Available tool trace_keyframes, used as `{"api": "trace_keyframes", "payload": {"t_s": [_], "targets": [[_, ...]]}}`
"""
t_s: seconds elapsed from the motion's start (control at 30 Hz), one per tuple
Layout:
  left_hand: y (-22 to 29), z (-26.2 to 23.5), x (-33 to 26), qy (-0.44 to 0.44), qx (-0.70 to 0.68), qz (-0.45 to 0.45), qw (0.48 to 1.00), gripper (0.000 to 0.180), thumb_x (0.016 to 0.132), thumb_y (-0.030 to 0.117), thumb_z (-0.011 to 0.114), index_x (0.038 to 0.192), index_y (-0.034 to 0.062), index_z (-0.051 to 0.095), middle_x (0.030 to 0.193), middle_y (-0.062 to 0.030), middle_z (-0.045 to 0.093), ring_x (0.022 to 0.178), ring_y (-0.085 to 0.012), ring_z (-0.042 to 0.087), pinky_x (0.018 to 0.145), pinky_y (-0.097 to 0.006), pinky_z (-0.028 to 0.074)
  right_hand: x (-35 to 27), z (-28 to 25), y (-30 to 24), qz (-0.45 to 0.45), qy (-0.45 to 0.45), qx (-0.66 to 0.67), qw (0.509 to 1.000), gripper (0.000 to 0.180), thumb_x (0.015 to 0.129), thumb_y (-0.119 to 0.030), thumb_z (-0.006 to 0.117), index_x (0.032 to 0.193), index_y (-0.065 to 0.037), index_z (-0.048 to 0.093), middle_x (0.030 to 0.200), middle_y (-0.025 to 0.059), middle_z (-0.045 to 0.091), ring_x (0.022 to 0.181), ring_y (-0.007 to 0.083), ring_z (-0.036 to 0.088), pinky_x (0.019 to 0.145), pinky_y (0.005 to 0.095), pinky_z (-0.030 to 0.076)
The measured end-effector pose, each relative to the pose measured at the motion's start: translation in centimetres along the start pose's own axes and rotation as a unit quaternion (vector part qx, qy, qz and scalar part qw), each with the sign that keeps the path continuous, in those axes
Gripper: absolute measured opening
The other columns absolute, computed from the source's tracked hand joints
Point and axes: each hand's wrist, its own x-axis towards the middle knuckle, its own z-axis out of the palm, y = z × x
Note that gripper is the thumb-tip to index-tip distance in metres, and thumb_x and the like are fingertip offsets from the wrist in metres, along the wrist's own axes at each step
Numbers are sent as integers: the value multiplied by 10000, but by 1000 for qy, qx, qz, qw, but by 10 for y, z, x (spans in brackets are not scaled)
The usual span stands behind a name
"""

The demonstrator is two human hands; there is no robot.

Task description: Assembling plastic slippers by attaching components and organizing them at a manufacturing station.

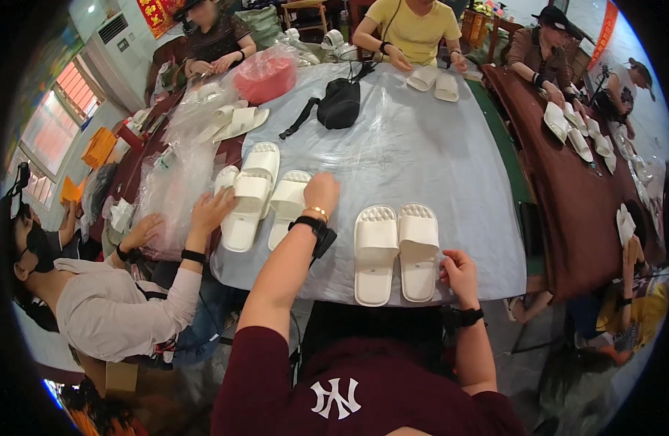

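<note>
A pair of white slippers stands side by side near the table's front edge, a left slipper (376,251) and a right slipper (418,251), toes pointing away from me. My right hand (459,276) is beside the right slipper's outer edge, its fingers curled with nothing visible in them. Farther left, my left hand (322,192) is closed against the toe end of another white slipper (285,203); its fingertips are hidden. Just beyond that are more white slippers (248,196), partly overlapping, with a co-worker's hand (212,211) at their left side.
The table (458,174) has a pale plastic cover. A black bag (339,104), a red basin (265,76) and clear plastic bags (176,182) lie across its far and left parts. Co-workers sit around it. Further slippers lie on a brown table (567,196) at right.
</note>
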Motion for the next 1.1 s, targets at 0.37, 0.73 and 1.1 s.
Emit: {"api": "trace_keyframes", "payload": {"t_s": [0.37, 0.73, 1.1], "targets": [[6, 3, 1, -184, 1, -44, 982, 291, 841, 267, 586, 899, 7, 704, 944, -244, 678, 944, -412, 648, 805, -473, 524, 2, -4, 5, 0, 1, 11, 1000, 224, 918, -71, 544, 1109, 25, 610, 808, 54, 633, 608, 91, 601, 498, 225, 488], [6, -98, -53, -317, -256, 46, 912, 246, 794, 230, 576, 742, -7, 617, 629, -61, 585, 550, -149, 531, 519, -308, 423, 6, 13, -19, -82, 50, -43, 994, 260, 907, -47, 531, 1150, 5, 608, 805, 62, 633, 614, 95, 575, 544, 240, 475], [54, -89, -45, -409, -400, 45, 819, 123, 853, 168, 601, 851, 46, 616, 699, 27, 540, 600, -62, 478, 526, -223, 390, 54, 145, -73, -377, -123, -253, 882, 247, 879, -60, 607, 1123, -25, 628, 929, 147, 652, 794, 249, 637, 696, 323, 508]]}}
